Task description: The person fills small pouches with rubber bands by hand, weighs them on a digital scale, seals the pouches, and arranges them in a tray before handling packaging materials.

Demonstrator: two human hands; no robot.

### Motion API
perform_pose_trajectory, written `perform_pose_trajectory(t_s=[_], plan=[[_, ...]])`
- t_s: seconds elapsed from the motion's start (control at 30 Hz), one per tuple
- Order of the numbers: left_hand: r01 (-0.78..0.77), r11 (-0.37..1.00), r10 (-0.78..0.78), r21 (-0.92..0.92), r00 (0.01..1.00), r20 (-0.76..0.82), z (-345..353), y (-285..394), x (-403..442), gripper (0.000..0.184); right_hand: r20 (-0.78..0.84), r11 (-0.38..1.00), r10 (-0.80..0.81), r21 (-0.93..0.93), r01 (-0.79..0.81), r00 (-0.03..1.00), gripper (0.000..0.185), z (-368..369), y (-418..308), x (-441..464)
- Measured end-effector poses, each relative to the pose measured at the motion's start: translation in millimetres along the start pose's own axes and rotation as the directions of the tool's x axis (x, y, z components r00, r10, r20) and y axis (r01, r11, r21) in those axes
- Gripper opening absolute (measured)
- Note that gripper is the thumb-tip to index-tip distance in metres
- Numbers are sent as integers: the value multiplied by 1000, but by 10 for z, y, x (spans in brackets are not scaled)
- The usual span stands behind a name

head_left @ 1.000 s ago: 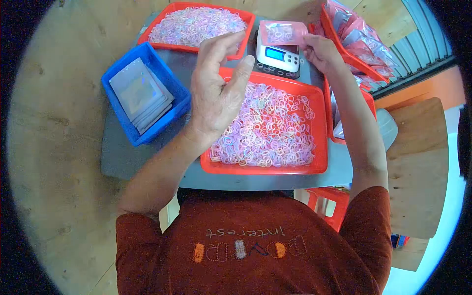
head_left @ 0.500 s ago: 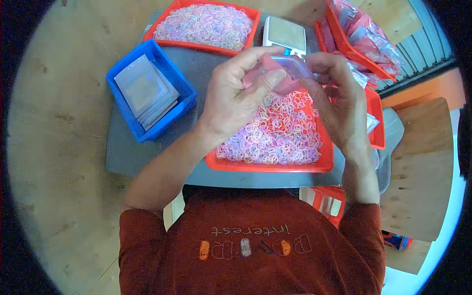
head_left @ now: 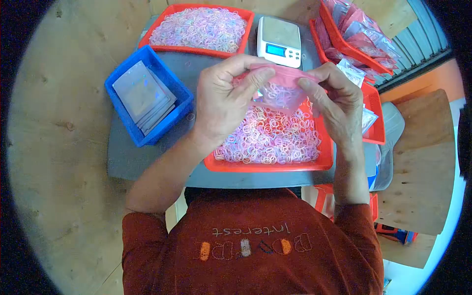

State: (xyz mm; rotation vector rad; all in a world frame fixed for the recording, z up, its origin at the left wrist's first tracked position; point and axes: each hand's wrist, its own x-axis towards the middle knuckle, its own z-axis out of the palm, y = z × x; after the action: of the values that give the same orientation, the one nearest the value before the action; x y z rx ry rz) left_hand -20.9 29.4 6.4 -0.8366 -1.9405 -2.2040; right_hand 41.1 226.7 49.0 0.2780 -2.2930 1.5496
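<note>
Between both hands hangs a small pink bag (head_left: 282, 93) with a clear window and pale rings inside. My left hand (head_left: 228, 93) pinches its upper left edge between thumb and fingers. At the upper right edge, my right hand (head_left: 337, 96) pinches it the same way. Below the bag is a red tray (head_left: 268, 166) of pastel rings, partly hidden by the hands. Just beyond the bag sits a white digital scale (head_left: 279, 37) with a lit display and a bare top plate.
Another red tray (head_left: 196, 49) heaped with rings is at the back left. A blue bin (head_left: 172, 114) at the left holds a stack of flat packets. Red trays with filled pink bags (head_left: 359, 29) stand at the right, beside a clear plastic container (head_left: 391, 128).
The pink bag has come off the scale to above the near tray. My left hand has closed on it too, and the bag now hangs with its window facing the camera.
</note>
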Motion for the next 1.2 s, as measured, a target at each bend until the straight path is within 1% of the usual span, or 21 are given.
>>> perform_pose_trajectory(t_s=[0.03,0.1,0.13,0.23,0.3,0.33,0.37,0.43,0.53,0.63,0.67,0.7,0.73,0.77,0.8,0.83,0.9,1.0,1.1,1.13,1.2], plan=[[-41,996,43,81,999,-15,7,11,-11,17,-6,1000,-17,-1,17,1000,9,3,27,-4],[-44,991,46,124,999,-17,14,10,-37,17,-22,999,-52,-5,52,998,9,7,101,-4],[-46,988,49,144,999,-15,20,4,-41,17,-18,999,-44,-6,44,999,10,6,100,-3],[-100,991,104,86,993,-47,44,-13,-27,9,-13,999,-37,-2,37,999,12,66,89,6],[-131,982,138,134,990,-44,47,-29,-46,8,-35,999,-54,-2,54,998,14,158,103,-4],[-151,978,157,144,987,-29,67,-42,-47,8,43,988,-61,-141,67,997,5,121,118,-26],[-197,961,203,195,979,-10,63,-59,-37,7,62,987,-96,-126,103,993,9,116,86,-38],[-285,915,288,285,957,32,24,-100,-19,5,94,977,-122,-163,136,988,12,70,34,-57],[-48,998,48,37,999,-5,73,44,-106,5,-22,989,-97,112,99,995,16,95,48,-138],[10,1000,-11,12,996,92,37,94,-95,11,38,999,-2,-37,3,999,15,-165,60,-349],[-111,989,92,93,978,185,50,53,-74,22,-5,982,-171,-83,170,985,12,-230,76,-395],[-241,959,193,151,942,275,63,12,-55,34,-60,972,-167,-175,154,984,12,-378,40,-454],[-194,979,173,57,950,261,203,89,-108,40,-111,956,-166,-262,132,980,12,-564,-39,-517],[-151,988,142,15,955,262,243,119,-130,47,-198,942,-68,-335,-2,978,11,-737,-175,-552],[-107,994,110,-28,959,262,282,149,-151,54,-209,893,-138,-449,31,968,11,-970,-192,-574],[-119,992,102,46,958,268,259,129,-150,51,-102,683,-171,-729,43,980,13,-1189,-347,-573],[-148,971,90,189,954,285,175,78,-100,47,-94,626,-137,-780,13,986,13,-1468,-343,-616],[-23,976,-43,217,954,296,171,108,-83,39,153,403,-117,-896,187,981,14,-1662,-196,-617],[-36,959,-92,282,900,427,307,147,-80,34,212,419,-43,-883,210,976,17,-1615,49,-659],[-66,951,-88,303,879,468,366,153,-75,34,237,384,18,-899,212,971,23,-1625,115,-672],[-133,931,-80,340,835,544,507,163,-49,36,225,469,-12,-859,204,974,26,-1609,167,-682]])
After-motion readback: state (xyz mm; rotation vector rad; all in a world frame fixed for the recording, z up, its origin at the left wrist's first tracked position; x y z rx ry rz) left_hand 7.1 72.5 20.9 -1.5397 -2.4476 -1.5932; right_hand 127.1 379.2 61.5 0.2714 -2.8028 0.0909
